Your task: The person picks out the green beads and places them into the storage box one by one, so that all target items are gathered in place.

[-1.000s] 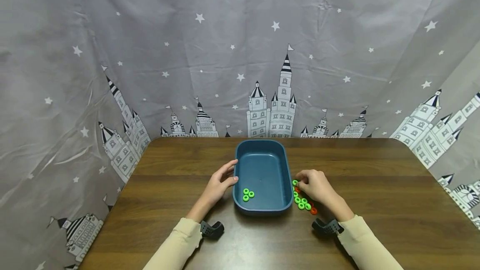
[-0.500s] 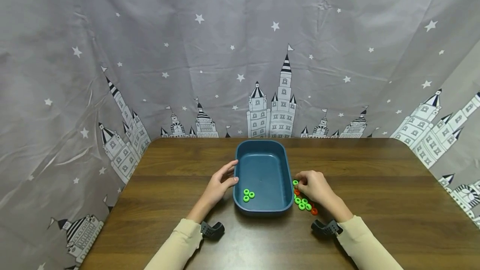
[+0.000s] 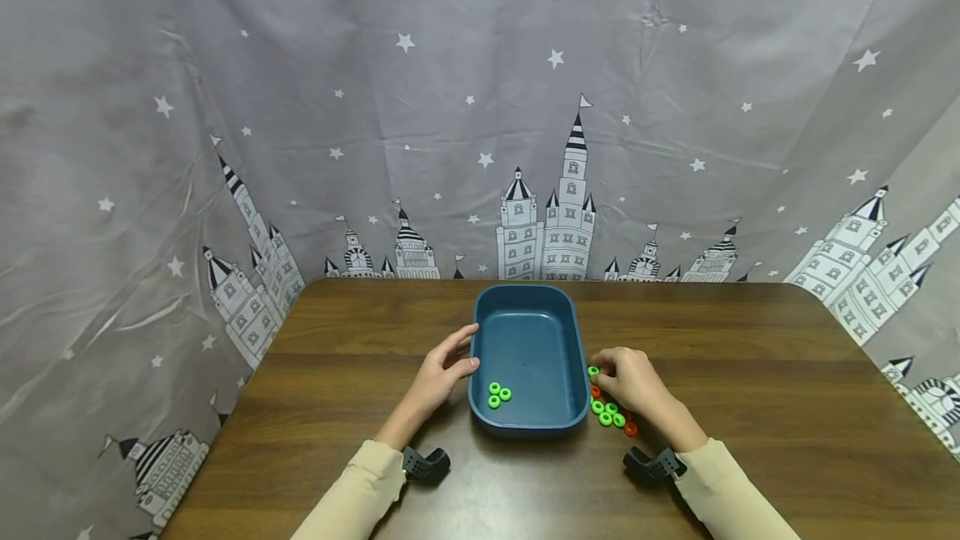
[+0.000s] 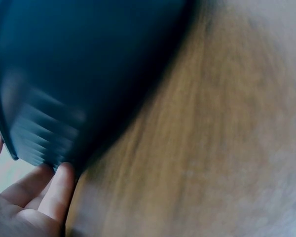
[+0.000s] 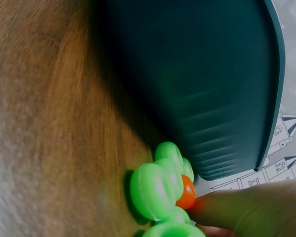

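Note:
A dark blue rectangular bin (image 3: 527, 340) stands on the table in the head view. Inside it, near its front left corner, lie three green rings (image 3: 495, 402). My left hand (image 3: 435, 373) rests its spread fingertips and thumb against the bin's left wall. By the opposite wall, my right hand (image 3: 633, 382) bends its fingers down over a cluster of loose green rings (image 3: 605, 419) and red-orange rings (image 3: 630, 429). In the right wrist view, a fingertip touches an orange ring (image 5: 187, 192) among green rings (image 5: 150, 191); whether anything is pinched is hidden.
The brown wooden table (image 3: 360, 323) reaches back to a grey curtain (image 3: 300, 107) printed with stars and castles. A black wrist device (image 3: 426, 466) sits on the left wrist, and another black device (image 3: 654, 464) on the right.
My right fingers shift slightly among the rings; an orange ring moves a little nearer the front and a green one beside the bin becomes partly hidden. The left hand keeps its place.

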Demonstrator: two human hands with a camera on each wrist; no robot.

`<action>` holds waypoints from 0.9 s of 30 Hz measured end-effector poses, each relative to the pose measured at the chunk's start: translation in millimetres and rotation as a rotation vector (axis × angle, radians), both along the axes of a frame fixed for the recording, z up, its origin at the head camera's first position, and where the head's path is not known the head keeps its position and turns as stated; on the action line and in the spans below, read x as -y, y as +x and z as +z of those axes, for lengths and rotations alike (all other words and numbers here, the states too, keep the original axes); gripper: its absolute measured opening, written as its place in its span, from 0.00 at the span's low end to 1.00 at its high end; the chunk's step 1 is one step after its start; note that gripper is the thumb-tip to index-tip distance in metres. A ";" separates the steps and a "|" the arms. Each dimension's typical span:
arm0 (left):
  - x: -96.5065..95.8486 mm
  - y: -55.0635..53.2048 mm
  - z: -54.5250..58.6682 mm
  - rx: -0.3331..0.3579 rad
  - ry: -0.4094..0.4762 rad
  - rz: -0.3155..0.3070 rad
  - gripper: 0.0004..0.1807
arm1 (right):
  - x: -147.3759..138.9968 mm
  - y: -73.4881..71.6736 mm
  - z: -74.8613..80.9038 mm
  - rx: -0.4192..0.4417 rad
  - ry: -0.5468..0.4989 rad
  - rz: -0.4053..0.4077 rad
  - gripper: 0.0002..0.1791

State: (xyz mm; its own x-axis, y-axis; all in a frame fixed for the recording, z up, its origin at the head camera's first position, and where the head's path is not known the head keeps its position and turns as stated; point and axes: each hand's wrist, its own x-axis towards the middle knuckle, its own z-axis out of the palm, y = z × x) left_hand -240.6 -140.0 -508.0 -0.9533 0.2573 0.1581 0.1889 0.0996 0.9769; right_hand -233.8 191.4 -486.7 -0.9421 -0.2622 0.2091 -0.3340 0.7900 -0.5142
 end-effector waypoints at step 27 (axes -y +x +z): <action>0.1 -1.7 -0.6 0.016 0.011 -0.015 0.33 | -6.2 -0.6 5.5 -0.014 0.005 0.052 0.06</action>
State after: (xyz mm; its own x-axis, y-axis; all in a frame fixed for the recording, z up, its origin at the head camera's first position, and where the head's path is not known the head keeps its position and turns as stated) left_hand -242.3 -140.1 -508.6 -0.9517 0.2703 0.1454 0.1744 0.0864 0.9809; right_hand -234.3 197.6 -481.2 -0.9243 -0.3117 0.2204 -0.3815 0.7740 -0.5054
